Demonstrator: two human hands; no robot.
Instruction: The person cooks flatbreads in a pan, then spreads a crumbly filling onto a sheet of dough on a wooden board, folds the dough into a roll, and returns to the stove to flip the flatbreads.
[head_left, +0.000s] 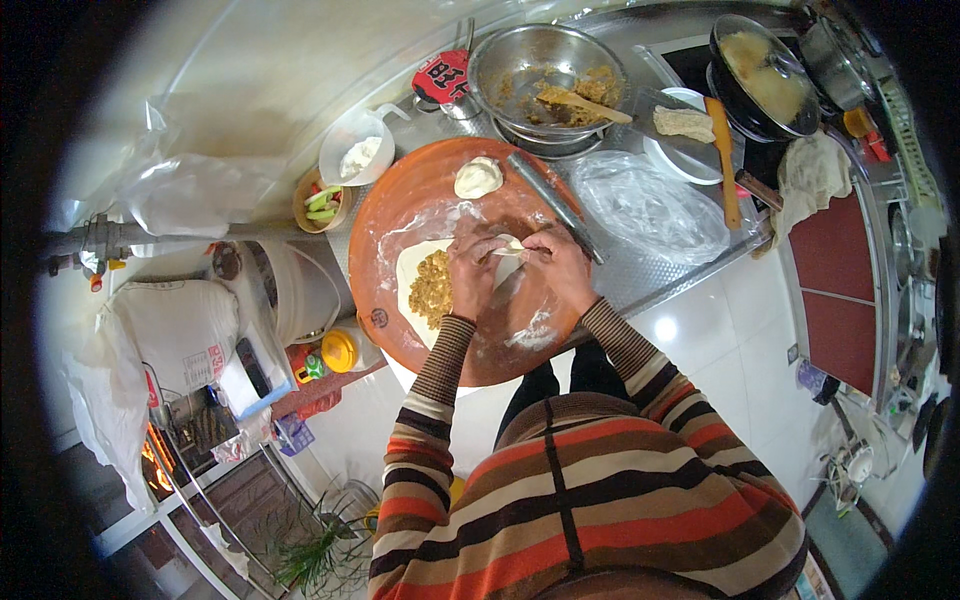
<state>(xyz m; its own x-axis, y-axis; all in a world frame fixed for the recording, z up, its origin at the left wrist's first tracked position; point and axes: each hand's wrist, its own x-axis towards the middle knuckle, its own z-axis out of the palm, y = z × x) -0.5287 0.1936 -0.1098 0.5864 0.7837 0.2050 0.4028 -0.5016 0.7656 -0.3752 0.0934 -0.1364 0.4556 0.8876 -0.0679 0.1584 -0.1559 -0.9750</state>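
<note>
On a round orange-brown board (487, 360) lies a thin sheet of dough (409, 262) with a crumbly brown filling (430, 291) spread over it. My left hand (474, 274) is over the sheet's right part, its thumb and fingertips pinching the dough's edge. My right hand (559, 262) pinches the raised edge from the other side, so a pale strip of dough (510, 246) stretches between the fingertips. A round lump of dough (478, 178) sits near the board's far edge. A metal rolling pin (553, 206) lies at the right of the board, beyond my right hand. Loose flour dusts the board.
Behind the board stand a steel bowl (517, 45) with filling and a wooden spatula (585, 103). A flour cup (382, 161) and a small bowl of cut vegetables (301, 202) are at the left. Clear plastic (652, 206), a cleaver with a wooden handle and a lidded pan (765, 75) lie to the right.
</note>
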